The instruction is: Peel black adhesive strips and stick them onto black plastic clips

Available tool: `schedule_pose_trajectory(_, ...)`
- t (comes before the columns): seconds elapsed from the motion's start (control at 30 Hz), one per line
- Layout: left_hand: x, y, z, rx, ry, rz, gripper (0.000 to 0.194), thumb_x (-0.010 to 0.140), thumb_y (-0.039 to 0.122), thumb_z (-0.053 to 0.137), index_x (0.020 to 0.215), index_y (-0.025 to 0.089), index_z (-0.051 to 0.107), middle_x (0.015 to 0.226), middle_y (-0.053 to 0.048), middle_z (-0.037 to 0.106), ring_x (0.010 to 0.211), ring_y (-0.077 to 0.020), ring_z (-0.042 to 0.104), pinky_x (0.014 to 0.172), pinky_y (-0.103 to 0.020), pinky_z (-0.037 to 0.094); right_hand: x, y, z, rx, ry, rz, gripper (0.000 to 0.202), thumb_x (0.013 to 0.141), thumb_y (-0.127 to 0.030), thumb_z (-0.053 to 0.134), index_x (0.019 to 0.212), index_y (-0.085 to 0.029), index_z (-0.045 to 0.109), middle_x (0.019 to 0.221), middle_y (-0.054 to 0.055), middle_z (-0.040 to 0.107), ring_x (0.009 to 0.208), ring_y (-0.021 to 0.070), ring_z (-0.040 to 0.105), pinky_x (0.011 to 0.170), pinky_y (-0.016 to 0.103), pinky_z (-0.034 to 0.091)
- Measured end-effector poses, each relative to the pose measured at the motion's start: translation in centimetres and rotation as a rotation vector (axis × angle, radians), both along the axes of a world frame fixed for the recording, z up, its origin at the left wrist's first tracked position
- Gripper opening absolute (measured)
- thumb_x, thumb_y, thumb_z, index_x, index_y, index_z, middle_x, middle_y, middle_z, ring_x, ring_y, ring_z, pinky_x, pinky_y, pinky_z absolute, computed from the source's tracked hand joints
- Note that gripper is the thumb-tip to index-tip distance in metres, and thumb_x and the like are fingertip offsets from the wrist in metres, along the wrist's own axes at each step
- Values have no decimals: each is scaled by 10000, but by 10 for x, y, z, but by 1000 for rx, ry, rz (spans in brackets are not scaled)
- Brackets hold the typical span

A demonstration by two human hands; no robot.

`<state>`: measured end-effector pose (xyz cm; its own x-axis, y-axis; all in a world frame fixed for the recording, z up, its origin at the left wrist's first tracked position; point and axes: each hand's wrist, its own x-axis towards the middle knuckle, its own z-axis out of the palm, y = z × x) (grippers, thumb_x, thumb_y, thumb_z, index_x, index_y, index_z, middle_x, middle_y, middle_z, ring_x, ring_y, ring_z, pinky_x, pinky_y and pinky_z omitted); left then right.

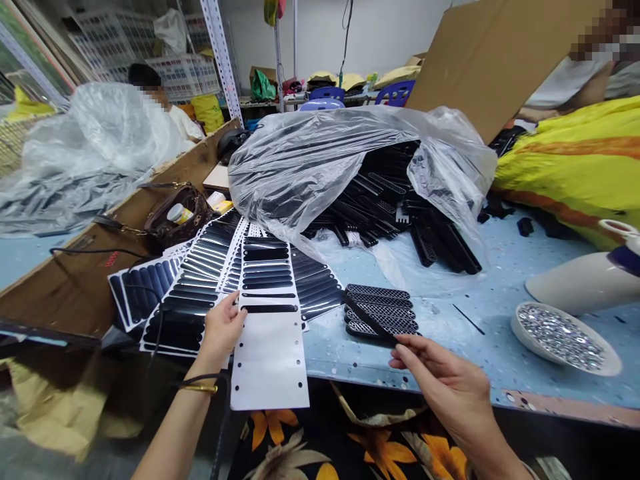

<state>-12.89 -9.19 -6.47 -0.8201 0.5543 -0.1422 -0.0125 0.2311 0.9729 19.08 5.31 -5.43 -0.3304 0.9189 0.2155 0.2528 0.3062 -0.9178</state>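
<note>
My left hand pinches the left edge of a white backing sheet that bears several black strip stickers on its upper part; its lower part is bare white with small dark dots along the sides. Between the thumb and fingers of my right hand is one end of a loose black strip sticker. That strip slants over a row of black pieces with a lattice pattern, lying side by side on the blue table. Whether it touches them I cannot tell. More sticker sheets fan out behind my left hand.
A clear plastic bag spills black plastic parts behind the row. On the right are a bowl of shiny gems, a white bottle and a yellow sack. A brown handbag lies left. Two people sit beyond.
</note>
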Motion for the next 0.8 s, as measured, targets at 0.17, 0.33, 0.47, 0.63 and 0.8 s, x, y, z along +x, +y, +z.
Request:
schedule_pose_trajectory(0.17, -15, 1, 6, -355, 764, 16, 419, 699, 193, 617, 1103, 217, 727, 630, 0, 661, 615, -204, 636, 651, -292, 468, 10, -11, 3, -57, 12, -47, 256, 814, -422, 699, 955, -224, 779, 642, 25, 707, 515, 174, 669, 535, 264, 598)
schedule_pose_trajectory(0.33, -9, -5, 14, -722, 1007, -112, 342, 813, 265, 592, 1118, 205, 735, 845, -74, 748, 759, -255, 691, 697, -319, 488, 17, -13, 0, -98, 19, -79, 343, 780, -486, 726, 954, -197, 792, 603, 18, 673, 478, 148, 617, 491, 235, 563)
schedule_pose_trajectory(0.47, -9, -17, 6, -722, 1059, -161, 316, 804, 311, 652, 1081, 198, 752, 785, -61, 739, 728, -257, 701, 643, -312, 500, 25, -12, -8, -149, 33, -92, 399, 760, -532, 733, 954, -189, 794, 590, 13, 656, 460, 139, 597, 452, 218, 539)
schedule_pose_trajectory(0.63, -6, -3, -2, -328, 1332, -93, 289, 880, 267, 565, 1059, 113, 732, 912, -137, 758, 894, -290, 709, 824, -376, 538, 25, -12, -16, -131, 1, -86, 390, 780, -533, 712, 956, -194, 791, 587, 12, 661, 471, 146, 616, 484, 214, 551)
schedule_pose_trajectory(0.8, -3, 69, 14, -499, 1323, -478, 423, 945, 183, 438, 1339, 109, 574, 1454, -157, 534, 1424, -350, 360, 1099, -466, 377, 18, -12, -19, -42, -15, 21, 346, 793, -514, 707, 923, -207, 803, 613, 20, 687, 466, 149, 636, 463, 192, 550)
